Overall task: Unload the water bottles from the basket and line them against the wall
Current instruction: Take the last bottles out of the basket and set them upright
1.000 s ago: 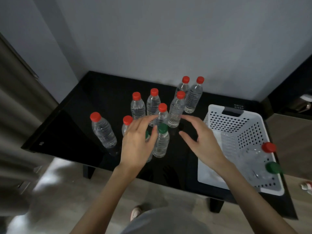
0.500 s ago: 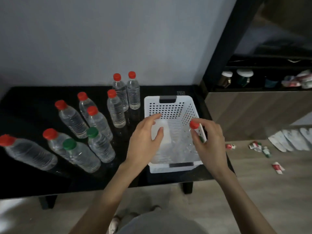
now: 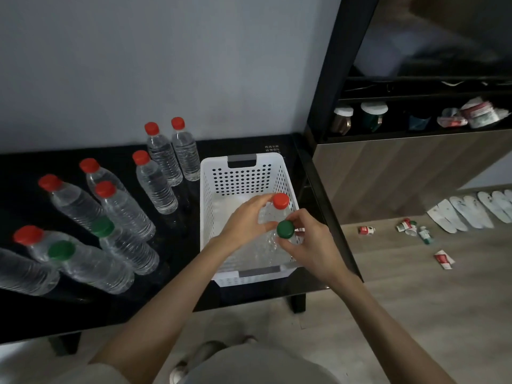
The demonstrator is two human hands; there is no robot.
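Observation:
A white perforated basket sits on the black table near its right end. Inside it my left hand grips a clear bottle with a red cap. My right hand grips a second clear bottle with a green cap. Both bottles stand upright within the basket. Several clear bottles stand on the table to the left, most with red caps, such as one beside the basket, and two with green caps. Two red-capped bottles stand closest to the wall.
A grey wall runs behind the table. A dark shelf unit with jars and packets stands to the right. Small packets and white slippers lie on the wooden floor. My foot shows below the table edge.
The view has swung right from the bottle group to the basket. Both hands moved from above the standing bottles into the basket and each took hold of a bottle.

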